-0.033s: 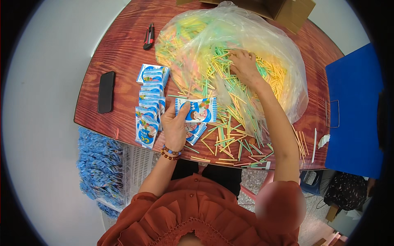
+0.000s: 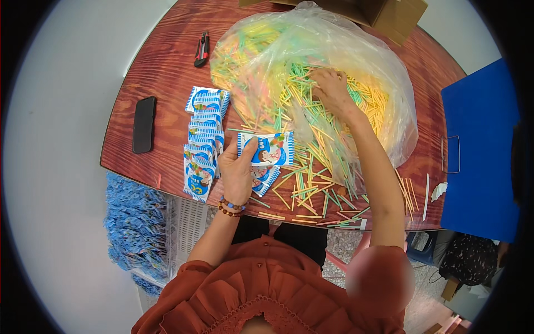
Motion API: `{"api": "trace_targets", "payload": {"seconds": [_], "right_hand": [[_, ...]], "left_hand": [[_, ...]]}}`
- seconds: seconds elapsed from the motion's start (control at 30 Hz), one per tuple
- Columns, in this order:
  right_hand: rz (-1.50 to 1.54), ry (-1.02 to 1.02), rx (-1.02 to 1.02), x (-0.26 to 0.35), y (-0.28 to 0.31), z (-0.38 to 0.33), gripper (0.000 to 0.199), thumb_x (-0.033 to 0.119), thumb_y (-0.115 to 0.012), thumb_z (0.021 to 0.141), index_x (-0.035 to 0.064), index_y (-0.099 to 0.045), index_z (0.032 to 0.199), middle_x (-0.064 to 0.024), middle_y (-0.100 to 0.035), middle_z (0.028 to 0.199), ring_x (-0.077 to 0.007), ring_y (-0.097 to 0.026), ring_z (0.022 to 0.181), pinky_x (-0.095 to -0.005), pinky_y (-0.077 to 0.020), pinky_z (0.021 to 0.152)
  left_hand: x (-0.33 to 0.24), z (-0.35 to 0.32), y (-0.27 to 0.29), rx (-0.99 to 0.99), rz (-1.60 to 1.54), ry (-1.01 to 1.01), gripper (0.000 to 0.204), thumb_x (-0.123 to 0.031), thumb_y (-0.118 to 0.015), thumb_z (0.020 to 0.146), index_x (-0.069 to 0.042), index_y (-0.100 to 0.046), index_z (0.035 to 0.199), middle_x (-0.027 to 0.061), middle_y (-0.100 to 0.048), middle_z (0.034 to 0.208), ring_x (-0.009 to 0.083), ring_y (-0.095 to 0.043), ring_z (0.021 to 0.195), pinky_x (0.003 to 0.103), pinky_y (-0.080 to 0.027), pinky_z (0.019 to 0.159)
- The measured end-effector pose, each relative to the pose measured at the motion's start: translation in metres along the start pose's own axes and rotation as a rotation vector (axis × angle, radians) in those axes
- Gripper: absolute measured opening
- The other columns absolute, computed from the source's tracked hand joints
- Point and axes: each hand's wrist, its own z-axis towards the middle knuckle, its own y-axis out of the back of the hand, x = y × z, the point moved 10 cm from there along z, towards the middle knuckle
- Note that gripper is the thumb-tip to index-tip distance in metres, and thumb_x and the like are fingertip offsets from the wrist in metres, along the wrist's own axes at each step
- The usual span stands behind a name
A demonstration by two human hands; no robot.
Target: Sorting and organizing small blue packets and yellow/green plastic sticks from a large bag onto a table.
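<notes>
My left hand (image 2: 236,172) holds a small blue-and-white packet (image 2: 270,149) flat above the wooden table (image 2: 167,72), with my thumb on its left edge. More such packets (image 2: 266,178) lie just under it. A column of the same packets (image 2: 203,139) lies to the left of that hand. My right hand (image 2: 331,89) reaches into a clear plastic bag (image 2: 384,72) full of thin coloured sticks (image 2: 261,61), its fingers curled around some of them. Loose sticks (image 2: 311,192) spill from the bag's mouth toward the table's near edge.
A black phone (image 2: 144,124) lies at the table's left end and a red-and-black utility knife (image 2: 202,49) at the far left. A cardboard box (image 2: 389,14) stands behind the bag. A blue board (image 2: 478,150) is on the right. Piled blue packets (image 2: 136,228) sit beside a white crate (image 2: 186,222) below the table.
</notes>
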Motion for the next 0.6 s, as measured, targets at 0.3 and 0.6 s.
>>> {"api": "trace_targets", "payload": {"seconds": [0.3,0.6], "right_hand": [[0.931,-0.414,-0.063,-0.036,-0.007,-0.010,0.026,0.020,-0.050,0.097,0.0018,-0.054,0.116,-0.0123,-0.066,0.098,-0.0201,-0.058,0.099,-0.0372,-0.0381,0.097],[1.247,-0.521,-0.271,-0.025,-0.004,-0.043,0.027,0.015,-0.050,0.098,0.0024,-0.053,0.122,-0.0083,-0.064,0.099,-0.0149,-0.060,0.098,-0.0312,-0.0448,0.090]], "left_hand": [[0.002,-0.001,-0.004,0.031,-0.001,-0.005,0.014,-0.007,-0.062,0.092,0.002,-0.067,0.101,0.0026,-0.069,0.092,0.0043,-0.061,0.076,0.020,-0.049,0.067],[0.008,0.000,-0.003,0.022,-0.075,0.058,0.016,-0.009,-0.062,0.093,0.003,-0.066,0.103,0.0039,-0.069,0.093,0.0051,-0.061,0.078,0.021,-0.050,0.069]]}}
